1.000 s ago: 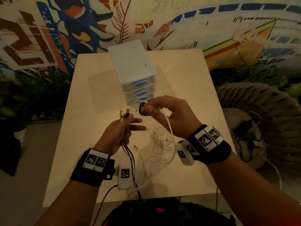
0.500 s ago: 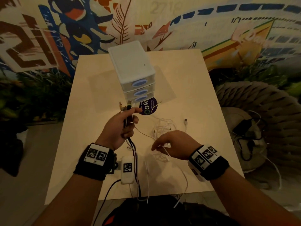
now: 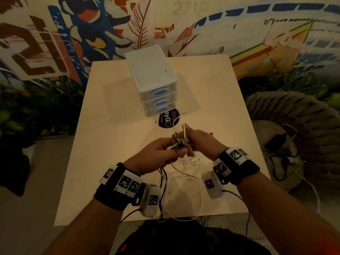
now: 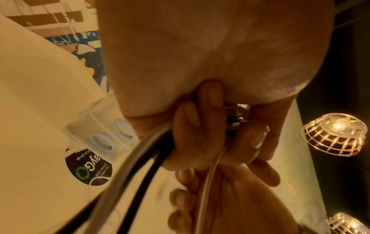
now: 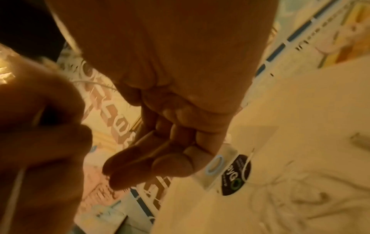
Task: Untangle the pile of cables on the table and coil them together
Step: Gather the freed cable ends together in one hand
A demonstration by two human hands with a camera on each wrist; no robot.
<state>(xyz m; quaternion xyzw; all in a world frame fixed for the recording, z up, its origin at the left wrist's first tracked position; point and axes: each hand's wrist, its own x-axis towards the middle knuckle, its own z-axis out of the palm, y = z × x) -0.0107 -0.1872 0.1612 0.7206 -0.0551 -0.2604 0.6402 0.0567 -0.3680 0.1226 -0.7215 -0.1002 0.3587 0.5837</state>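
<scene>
A painted mural (image 3: pixel 55 34) of bold shapes and leaves fills the wall behind a pale square table (image 3: pixel 110 162), dim warm light throughout. A small white drawer unit (image 3: pixel 152 78) with three blue oval handles stands at the table's far middle; a dark round sticker (image 3: pixel 168 119) lies on the tabletop just in front of it. To the right of the table sits a woven rope seat (image 3: pixel 294 122) with a dark charger and leads on its cushion. The person's hands meet above the table's centre, both wrists strapped with black bands carrying printed markers. The left hand (image 3: pixel 156 155) is closed around a bundle of cables (image 3: pixel 177 142), plug ends sticking out past the thumb; in the left wrist view the fingers (image 4: pixel 192 131) curl round a black lead and a pale lead that run down toward the camera. The right hand (image 3: pixel 200 142) touches the same bundle from the other side and pinches a thin white cable (image 3: pixel 184 129) that rises in a small loop above the fingers. Below the hands a loose heap of white cable (image 3: pixel 187 164) rests on the table, a metal plug showing in it, with strands trailing over the near edge. Two cage-shaded lamps (image 4: pixel 336 134) glow in the left wrist view.
</scene>
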